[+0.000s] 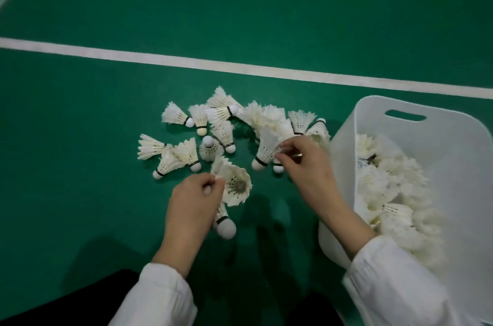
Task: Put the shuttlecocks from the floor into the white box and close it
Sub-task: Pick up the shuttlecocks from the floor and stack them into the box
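Note:
Several white feather shuttlecocks [213, 128] lie scattered on the green court floor in the middle of the view. My left hand [192, 203] grips a small bunch of shuttlecocks [234, 187]; one cork tip [226, 228] pokes out below the palm. My right hand [304, 163] pinches the feathers of a shuttlecock [266, 149] in the pile, close to the box. The white plastic box [440, 160] stands at the right, open, with many shuttlecocks [394, 192] inside. No lid is visible.
A white court line [160, 58] crosses the green floor beyond the pile. The box has a handle slot [405, 115] in its far wall. My white sleeves [394, 288] and dark clothing fill the bottom edge.

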Available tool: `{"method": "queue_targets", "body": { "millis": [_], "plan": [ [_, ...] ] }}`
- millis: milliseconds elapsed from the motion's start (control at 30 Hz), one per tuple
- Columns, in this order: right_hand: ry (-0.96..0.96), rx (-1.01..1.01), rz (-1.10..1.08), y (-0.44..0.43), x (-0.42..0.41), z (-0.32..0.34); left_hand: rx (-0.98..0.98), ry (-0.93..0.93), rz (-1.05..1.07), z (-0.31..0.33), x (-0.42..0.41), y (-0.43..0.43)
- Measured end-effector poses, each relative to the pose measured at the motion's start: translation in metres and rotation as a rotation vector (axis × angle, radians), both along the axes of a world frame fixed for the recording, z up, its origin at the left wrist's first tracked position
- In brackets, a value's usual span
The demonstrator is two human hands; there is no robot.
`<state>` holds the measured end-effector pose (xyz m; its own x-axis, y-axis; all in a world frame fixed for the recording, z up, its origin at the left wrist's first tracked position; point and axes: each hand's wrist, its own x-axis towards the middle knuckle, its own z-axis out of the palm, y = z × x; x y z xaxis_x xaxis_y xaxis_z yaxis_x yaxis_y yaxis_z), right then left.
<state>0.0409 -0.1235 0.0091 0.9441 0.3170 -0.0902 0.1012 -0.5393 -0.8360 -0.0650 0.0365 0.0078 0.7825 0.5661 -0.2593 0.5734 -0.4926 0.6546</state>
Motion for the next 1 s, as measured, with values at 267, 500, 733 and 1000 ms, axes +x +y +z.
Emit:
{"method": "queue_targets", "body": {
  "millis": [267,500,733,1000],
  "plan": [
    [-0.105,0.063,-0.336,-0.134,-0.001,0.047,-0.08,-0.203,-0.192,0.05,0.038,-0.09],
    [0.092,-0.051,-0.311,-0.188,-0.009,0.015,-0.09,-0.212,-0.287,0.058,0.058,-0.144],
    [-0.051,-0.499,0.112,-0.159,0.013,-0.037,-0.107,-0.19,-0.247,0.049,0.054,-0.148],
    [-0.155,-0.718,0.292,-0.168,0.013,-0.036,-0.118,-0.232,-0.204,0.047,0.055,-0.147]
  ]
}}
